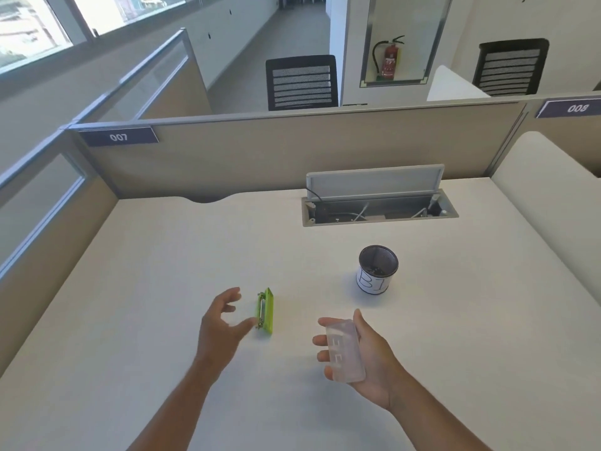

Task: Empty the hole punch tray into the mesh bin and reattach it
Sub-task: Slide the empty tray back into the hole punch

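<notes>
Hole punch tray point(344, 351): clear plastic, already off the punch, held in the right hand point(364, 356) w/ fingers curled round its long edges, above the tabletop point(162, 288) at approx. 5 o'clock from frame centre. Whether any paper bits remain in it cannot be told; the plastic is cloudy and blurred.

Hole punch point(266, 311): green body, lying on its side on the tabletop at approx. 7 o'clock from centre, metal underside turned toward the left hand point(221, 323). The left grip is spread open, empty, fingers just beside the punch, thumb tip near or touching its near end; contact cannot be settled.

Mesh bin point(377, 268): stands upright at approx. 1 o'clock from the tray, well apart from the punch, paper label wrapped round its lower part. Dark specks are seen at its bottom, but what they are is unclear.

Progress, as judged: detaching is done. Emptying is either done or about to be done; the tray is held near the bin, not over it, so this cannot be confirmed. Reattaching is def. left: the punch must be picked up by the left hand, the tray lined up w/ its underside and pressed or slid back on.
</notes>
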